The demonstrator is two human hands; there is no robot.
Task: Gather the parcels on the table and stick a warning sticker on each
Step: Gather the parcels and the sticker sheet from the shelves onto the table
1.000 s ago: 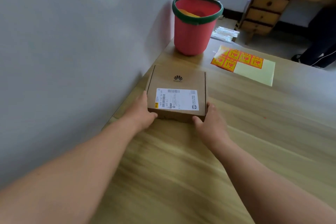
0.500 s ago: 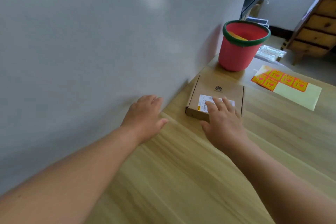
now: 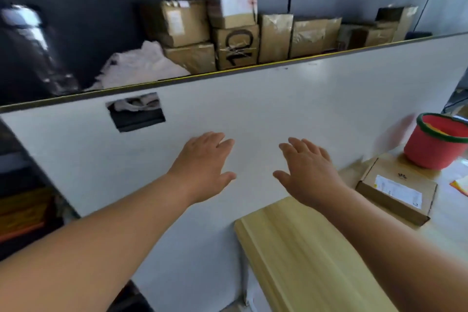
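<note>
White partition point(image 3: 304, 109) half-hides stacked boxes point(image 3: 235, 33); both hands point(image 3: 202, 162) empty.

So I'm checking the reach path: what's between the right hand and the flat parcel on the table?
Nothing: in the head view only bare tabletop separates the right hand from the parcel.

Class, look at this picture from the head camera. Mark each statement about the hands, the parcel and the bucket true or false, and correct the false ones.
1. Both hands are empty and open. True: left hand, right hand.
2. The right hand grips the flat parcel. False: it is clear of the parcel.
3. The red bucket stands beyond the parcel on the table. True.
4. The boxes behind the white partition lie on the table. False: the stacked boxes sit beyond it.
</note>
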